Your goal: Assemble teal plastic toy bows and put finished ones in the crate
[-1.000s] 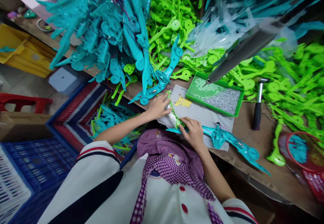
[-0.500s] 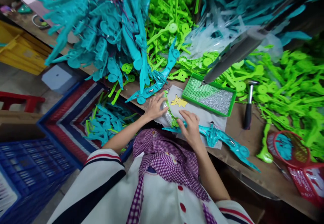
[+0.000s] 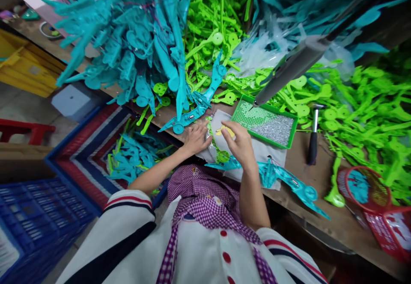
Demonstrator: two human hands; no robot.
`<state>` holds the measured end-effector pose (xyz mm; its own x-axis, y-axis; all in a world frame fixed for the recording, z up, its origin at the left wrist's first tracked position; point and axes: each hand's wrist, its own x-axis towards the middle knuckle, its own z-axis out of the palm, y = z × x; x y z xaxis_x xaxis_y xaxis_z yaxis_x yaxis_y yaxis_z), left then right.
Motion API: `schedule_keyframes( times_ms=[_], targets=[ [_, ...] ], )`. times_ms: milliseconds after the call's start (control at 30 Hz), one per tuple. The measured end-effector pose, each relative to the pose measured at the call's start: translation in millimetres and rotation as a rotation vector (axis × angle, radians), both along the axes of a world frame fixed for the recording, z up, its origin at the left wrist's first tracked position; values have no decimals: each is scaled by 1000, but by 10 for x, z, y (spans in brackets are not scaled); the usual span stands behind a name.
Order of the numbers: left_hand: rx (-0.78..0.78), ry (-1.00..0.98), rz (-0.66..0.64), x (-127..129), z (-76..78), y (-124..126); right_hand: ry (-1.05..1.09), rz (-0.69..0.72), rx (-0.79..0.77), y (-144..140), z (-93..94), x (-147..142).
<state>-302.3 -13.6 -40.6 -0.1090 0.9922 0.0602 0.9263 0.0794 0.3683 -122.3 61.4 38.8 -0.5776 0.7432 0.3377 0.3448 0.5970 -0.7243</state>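
Heaps of teal plastic parts [image 3: 135, 48] and green plastic parts [image 3: 362, 117] filled the upper frame, spilling over the worktop [image 3: 324, 228]. Below them, at centre, lay a pale cloth [image 3: 272, 153] with a green tray of small silvery pieces [image 3: 266, 123] touching its upper right edge, a hammer [image 3: 312, 140] just right of that, and a red basket [image 3: 369, 187] at lower right. A teal assembly [image 3: 282, 179] lay across the cloth's lower edge. The left hand [image 3: 194, 138] pressed flat on a clear bag of small green parts [image 3: 213, 145], fingers spread, clamping nothing. The right hand [image 3: 240, 145] had lifted off the teal assembly in the last half second and moved up-frame over the cloth, fingers curled beside a small green disc-shaped part [image 3: 222, 156]; whether that grip closed on anything could not be told. That shift suggests the work had moved from holding the assembly to picking a small part.
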Motion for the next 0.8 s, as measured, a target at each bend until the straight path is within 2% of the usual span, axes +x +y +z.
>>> schedule_keyframes(
  times_ms=[133, 233, 367, 567, 700, 800],
  targets=[
    [16, -55, 5, -18, 15, -25, -234, 6, 30, -278, -511, 511],
    [62, -96, 54, -25, -3, -39, -299, 80, 62, -440, -687, 661],
    [77, -91, 72, -15, -17, -42, -349, 78, 118, -484, -747, 623],
    [-18, 10, 36, 20, 37, -10, -352, 66, 148, -462, -772, 607],
    [-13, 6, 14, -7, 39, -12, -358, 75, 112, -475, -767, 619],
    [45, -76, 38, -40, 0, -29, -267, 79, 32, -480, -721, 641]
  ],
)
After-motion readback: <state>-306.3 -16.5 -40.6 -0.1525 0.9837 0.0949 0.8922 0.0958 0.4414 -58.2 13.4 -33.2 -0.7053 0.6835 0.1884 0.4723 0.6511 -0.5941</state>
